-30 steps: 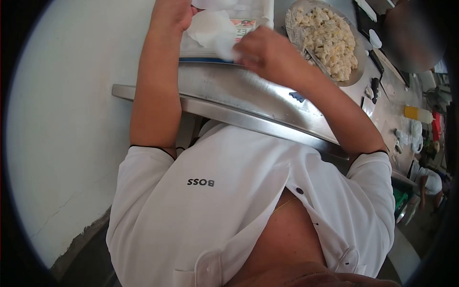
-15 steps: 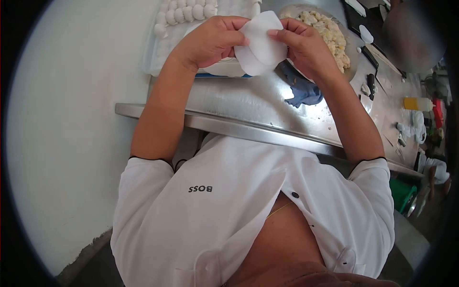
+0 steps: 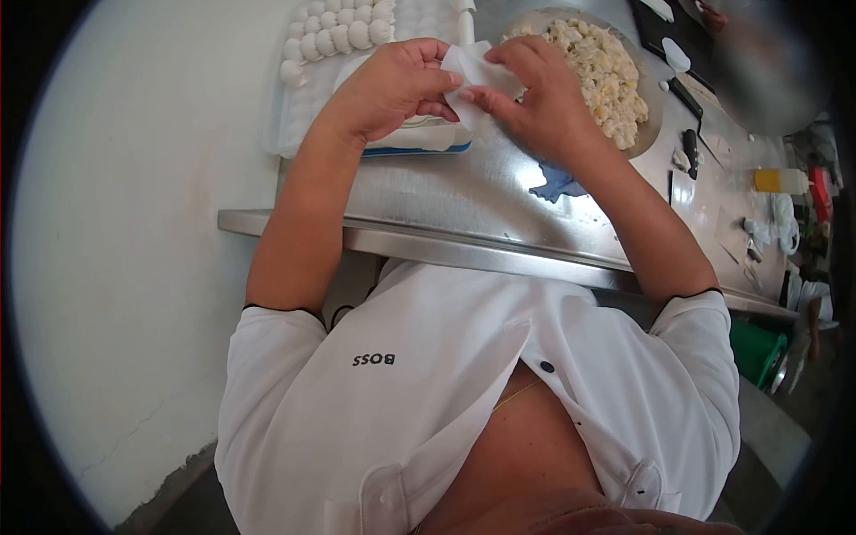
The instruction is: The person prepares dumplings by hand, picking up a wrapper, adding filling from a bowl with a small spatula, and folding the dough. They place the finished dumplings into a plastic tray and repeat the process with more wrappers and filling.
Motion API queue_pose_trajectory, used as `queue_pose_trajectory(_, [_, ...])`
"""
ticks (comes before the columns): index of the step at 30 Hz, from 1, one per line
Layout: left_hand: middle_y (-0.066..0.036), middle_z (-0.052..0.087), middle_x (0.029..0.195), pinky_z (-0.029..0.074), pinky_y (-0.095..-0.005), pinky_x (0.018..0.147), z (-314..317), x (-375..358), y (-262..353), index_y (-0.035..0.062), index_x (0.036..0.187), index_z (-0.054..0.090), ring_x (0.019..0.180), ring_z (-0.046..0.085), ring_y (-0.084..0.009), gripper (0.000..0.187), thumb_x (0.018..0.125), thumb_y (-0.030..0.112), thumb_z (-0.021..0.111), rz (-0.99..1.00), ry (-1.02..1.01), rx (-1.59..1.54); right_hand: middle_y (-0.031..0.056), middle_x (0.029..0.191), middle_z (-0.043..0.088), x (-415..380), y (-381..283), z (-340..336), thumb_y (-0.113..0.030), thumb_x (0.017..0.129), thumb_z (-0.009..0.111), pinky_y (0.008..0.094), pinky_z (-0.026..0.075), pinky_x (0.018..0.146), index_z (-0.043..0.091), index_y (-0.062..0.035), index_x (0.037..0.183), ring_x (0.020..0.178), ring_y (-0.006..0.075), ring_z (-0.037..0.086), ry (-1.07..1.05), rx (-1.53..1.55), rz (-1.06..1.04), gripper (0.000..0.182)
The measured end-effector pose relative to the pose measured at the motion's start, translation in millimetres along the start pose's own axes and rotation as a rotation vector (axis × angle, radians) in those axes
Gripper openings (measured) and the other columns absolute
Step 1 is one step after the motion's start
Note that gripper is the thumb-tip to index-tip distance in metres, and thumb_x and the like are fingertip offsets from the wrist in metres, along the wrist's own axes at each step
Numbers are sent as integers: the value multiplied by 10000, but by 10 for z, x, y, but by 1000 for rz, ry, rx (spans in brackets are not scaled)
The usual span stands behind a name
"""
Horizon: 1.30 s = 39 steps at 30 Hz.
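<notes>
Thin wrapper between the two hands is showing plain white. Rows of formed dumplings are showing off-white, lying on a pale tray edged in blue at its near side. Filling in the bowl is looking cream with yellowish flecks. Table is gleaming bare steel grey. Crumpled cloth is showing dark blue. Shirt is reading white, with black lettering and dark buttons. Bottle at far right is showing yellow.
</notes>
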<state>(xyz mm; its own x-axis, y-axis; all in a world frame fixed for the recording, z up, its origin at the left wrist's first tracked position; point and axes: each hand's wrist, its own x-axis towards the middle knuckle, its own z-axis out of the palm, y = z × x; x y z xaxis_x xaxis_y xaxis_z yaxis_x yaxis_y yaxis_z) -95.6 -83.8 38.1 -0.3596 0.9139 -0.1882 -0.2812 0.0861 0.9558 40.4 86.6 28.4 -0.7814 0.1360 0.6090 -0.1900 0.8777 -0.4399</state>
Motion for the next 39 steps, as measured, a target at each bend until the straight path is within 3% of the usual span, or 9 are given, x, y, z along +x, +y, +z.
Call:
queue_pose_trajectory(2, [-82,661,1007,569,-285,759,25,-10,8,-17,1147,565,871,667,-148,273,910,105,624,11,-4,2,146,948,604,-27,-24,17,-296,839,703,400,487,806,661,-32,999,909,322,597,-162,123,132,312])
queue_pose_trajectory(15, [-74,661,983,576,-260,771,68,1,-1,-33,1161,563,834,663,-120,283,913,88,625,47,69,157,145,903,636,-56,36,104,-236,893,630,378,497,741,681,-14,935,829,320,615,-105,230,173,232])
queue_pose_trajectory(18, [-78,658,994,573,-262,771,58,-2,13,-34,1163,562,841,662,-125,283,911,80,621,53,57,174,128,889,655,-61,76,123,-221,903,611,363,499,729,679,-10,947,807,280,630,-144,282,175,226])
queue_pose_trajectory(20, [-83,656,1006,571,-267,773,19,13,-11,-35,1165,562,852,662,-131,282,910,74,617,54,52,187,84,876,670,-33,158,91,-222,922,598,334,503,719,671,-10,984,791,199,635,-223,556,516,232])
queue_pose_trajectory(23, [-93,648,1024,567,-277,778,-30,46,-62,-35,1169,562,867,661,-148,284,907,63,608,45,101,121,47,896,673,40,240,64,-231,936,587,295,503,726,665,-15,1007,792,129,618,-170,913,832,240])
queue_pose_trajectory(27, [-99,663,991,564,-251,758,-58,68,-74,-39,1167,569,815,678,-151,310,872,51,604,37,116,62,40,893,667,36,194,32,-242,943,584,270,504,732,653,-22,1042,794,111,609,-204,1087,887,251])
queue_pose_trajectory(33, [-107,655,1011,574,-298,772,-44,50,-44,-41,1165,573,856,673,-175,292,885,43,591,61,77,-32,31,870,639,32,149,35,-240,937,606,267,511,697,636,-16,1051,767,129,607,-330,913,781,253])
queue_pose_trajectory(36, [-104,650,1027,575,-323,784,-136,4,26,-40,1162,574,869,667,-188,275,897,35,579,77,104,-88,35,842,622,106,347,-54,-178,932,608,266,523,656,621,-26,977,731,140,594,-174,1278,928,159])
queue_pose_trajectory(39, [-109,649,1051,567,-347,801,-162,-200,210,-51,1201,564,897,659,-205,296,920,38,538,154,170,-80,26,884,641,205,809,-249,-166,961,569,274,527,656,611,-59,975,785,125,613,-223,1357,772,115])
